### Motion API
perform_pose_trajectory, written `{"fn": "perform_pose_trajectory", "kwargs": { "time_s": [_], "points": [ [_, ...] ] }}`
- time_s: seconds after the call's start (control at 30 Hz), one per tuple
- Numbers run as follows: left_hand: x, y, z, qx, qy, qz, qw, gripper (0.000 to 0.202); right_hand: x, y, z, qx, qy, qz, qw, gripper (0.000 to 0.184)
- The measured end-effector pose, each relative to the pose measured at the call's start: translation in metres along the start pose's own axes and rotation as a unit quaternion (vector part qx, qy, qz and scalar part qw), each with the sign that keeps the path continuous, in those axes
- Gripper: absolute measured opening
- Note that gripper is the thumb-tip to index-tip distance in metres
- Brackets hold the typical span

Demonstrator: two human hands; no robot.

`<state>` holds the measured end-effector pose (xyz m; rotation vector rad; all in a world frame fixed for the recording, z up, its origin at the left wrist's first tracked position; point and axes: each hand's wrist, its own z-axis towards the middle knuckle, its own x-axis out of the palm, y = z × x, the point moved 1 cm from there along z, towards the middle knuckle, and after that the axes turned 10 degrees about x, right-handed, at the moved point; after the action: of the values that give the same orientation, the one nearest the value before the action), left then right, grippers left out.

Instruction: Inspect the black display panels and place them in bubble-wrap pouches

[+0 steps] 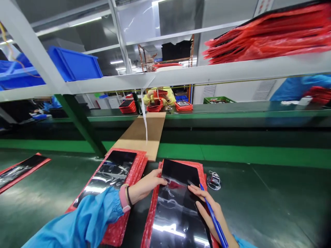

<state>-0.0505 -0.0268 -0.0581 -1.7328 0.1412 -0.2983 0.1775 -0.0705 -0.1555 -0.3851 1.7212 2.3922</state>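
A glossy black screen panel (pixel 178 203) lies on a stack of red bubble-wrap sleeves (pixel 152 210) in front of me. My left hand (pixel 148 184) grips its left edge, thumb on top and the other fingers partly hidden. At the right edge, my right hand (pixel 210 208) rests its fingertips on the glass while a blue pen (pixel 214 220) is held along it, tip pointing away from me. Left of this pile, another black panel (pixel 111 172) lies on a second red stack (pixel 137 168), partly behind my left sleeve.
A small clear round item (pixel 214 180) lies right of the pile. A wooden board (pixel 144 131) bridges to the far bench, where a person in yellow (pixel 169 96) handles red sleeves. A green post (pixel 80 124) and a white shelf (pixel 181 74) bearing blue bins (pixel 74 63) stand ahead.
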Motion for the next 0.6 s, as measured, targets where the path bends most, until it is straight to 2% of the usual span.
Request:
{"fn": "perform_pose_trajectory", "kwargs": {
  "time_s": [0.1,0.23,0.37,0.53,0.6],
  "points": [
    [-0.004,0.005,0.003,-0.028,-0.01,-0.004,1.0,0.007,0.0,-0.002,0.0,0.001,-0.001,-0.006,1.0,0.02],
    [-0.007,0.004,0.007,-0.04,-0.02,-0.009,0.999,0.005,0.001,-0.001,0.0,0.002,-0.007,-0.005,1.0,0.02],
    [-0.004,-0.005,0.006,-0.041,-0.024,-0.017,0.999,0.008,0.002,0.002,0.0,0.012,-0.028,0.007,1.0,0.015],
    [0.003,-0.018,-0.001,-0.009,-0.033,-0.039,0.999,0.01,0.003,0.003,0.0,0.008,-0.05,0.022,0.998,0.01],
    [0.006,-0.02,-0.002,0.0,-0.04,-0.045,0.998,0.02,0.003,0.002,-0.001,0.0,-0.059,0.025,0.998,0.009]
  ]
}}
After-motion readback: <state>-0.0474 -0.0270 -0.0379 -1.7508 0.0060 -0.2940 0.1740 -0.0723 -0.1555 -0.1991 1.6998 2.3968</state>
